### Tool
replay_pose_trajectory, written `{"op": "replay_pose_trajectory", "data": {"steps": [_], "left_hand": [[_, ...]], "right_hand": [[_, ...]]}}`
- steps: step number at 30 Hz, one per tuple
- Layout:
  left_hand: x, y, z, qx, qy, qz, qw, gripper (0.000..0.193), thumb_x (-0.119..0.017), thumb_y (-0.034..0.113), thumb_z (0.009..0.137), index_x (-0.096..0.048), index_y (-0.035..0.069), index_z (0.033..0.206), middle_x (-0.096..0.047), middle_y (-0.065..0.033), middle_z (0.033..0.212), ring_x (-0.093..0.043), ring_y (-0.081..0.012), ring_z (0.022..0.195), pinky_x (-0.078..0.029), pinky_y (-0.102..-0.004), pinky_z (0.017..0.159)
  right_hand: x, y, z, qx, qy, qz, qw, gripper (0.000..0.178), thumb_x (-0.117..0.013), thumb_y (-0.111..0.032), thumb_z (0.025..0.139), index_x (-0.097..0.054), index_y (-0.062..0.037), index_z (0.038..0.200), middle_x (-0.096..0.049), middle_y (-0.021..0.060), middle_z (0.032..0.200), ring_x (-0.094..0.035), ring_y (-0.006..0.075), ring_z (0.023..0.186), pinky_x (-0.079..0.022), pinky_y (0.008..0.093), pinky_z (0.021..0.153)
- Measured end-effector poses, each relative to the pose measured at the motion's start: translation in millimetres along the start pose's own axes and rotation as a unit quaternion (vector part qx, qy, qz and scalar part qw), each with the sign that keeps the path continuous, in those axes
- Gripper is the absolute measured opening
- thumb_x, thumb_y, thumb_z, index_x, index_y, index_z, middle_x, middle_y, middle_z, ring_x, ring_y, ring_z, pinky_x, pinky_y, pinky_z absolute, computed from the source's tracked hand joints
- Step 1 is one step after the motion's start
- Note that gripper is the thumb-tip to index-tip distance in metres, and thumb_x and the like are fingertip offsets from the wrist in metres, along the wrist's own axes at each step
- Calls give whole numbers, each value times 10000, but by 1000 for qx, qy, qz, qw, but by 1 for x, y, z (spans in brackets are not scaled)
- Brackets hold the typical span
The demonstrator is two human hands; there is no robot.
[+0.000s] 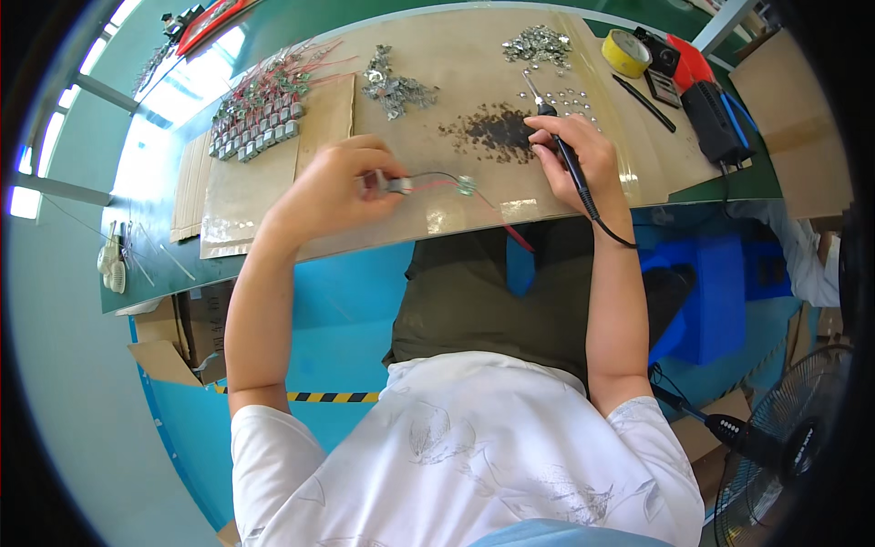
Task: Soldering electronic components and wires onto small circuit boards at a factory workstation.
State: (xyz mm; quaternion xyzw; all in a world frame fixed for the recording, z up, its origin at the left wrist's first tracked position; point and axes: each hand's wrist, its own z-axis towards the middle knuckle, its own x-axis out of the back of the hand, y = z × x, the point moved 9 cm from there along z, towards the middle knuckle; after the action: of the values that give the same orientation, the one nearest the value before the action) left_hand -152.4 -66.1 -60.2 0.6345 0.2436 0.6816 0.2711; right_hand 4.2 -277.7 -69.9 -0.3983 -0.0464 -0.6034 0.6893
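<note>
My left hand [342,187], a little blurred, is closed around a small silver motor [394,184] above the near part of the worktop. Wires run from the motor to a small green circuit board [466,185], and red wires trail on past the table's near edge. Like a pen, my right hand [576,157] grips a black soldering iron [571,162]. Its metal tip [530,87] points away from me, over the board-covered table. Just left of that hand lies a heap of small dark brown pieces [499,129].
Rows of wired motors [260,128] stand at the left. Small metal parts lie in a pile [392,84] and another pile [538,46]. At the right are yellow tape [626,52], a black pen [644,102] and a black boxy holder [715,123]. A fan [788,447] stands low right.
</note>
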Motion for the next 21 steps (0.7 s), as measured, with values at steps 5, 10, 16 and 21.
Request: {"op": "replay_pose_trajectory", "data": {"steps": [5,10,16,21], "left_hand": [[-28,6,25,-52,-11,68,996,283,-819,93,780,-731,-18,1025,-646,-66,920,-590,-117,677,-483,-273,622],[-2,30,52,-56,104,-2,993,355,-808,218,879,-661,-10,1107,-645,-16,819,-518,-58,603,-432,-245,566],[-1,5,108,5,206,-241,949,228,-647,238,1046,-643,20,980,-572,25,672,-472,-33,556,-342,-218,495],[-27,-25,126,11,183,-286,940,261,-733,252,976,-699,-6,972,-643,5,719,-555,-48,638,-430,-244,558]], "right_hand": [[-3,-1,-2,-4,-11,17,1000,369,-769,86,797,-751,-79,1126,-724,71,847,-703,179,730,-564,287,636],[-7,1,-2,3,-13,28,1000,391,-749,93,749,-747,-81,1099,-724,79,820,-678,262,769,-563,354,716],[-9,4,0,-3,-17,26,1000,379,-759,91,751,-751,-71,1093,-723,82,818,-675,264,756,-558,357,704],[-10,2,1,11,-16,22,1000,377,-770,81,751,-750,-64,1098,-725,83,819,-674,260,758,-555,351,700]]}}
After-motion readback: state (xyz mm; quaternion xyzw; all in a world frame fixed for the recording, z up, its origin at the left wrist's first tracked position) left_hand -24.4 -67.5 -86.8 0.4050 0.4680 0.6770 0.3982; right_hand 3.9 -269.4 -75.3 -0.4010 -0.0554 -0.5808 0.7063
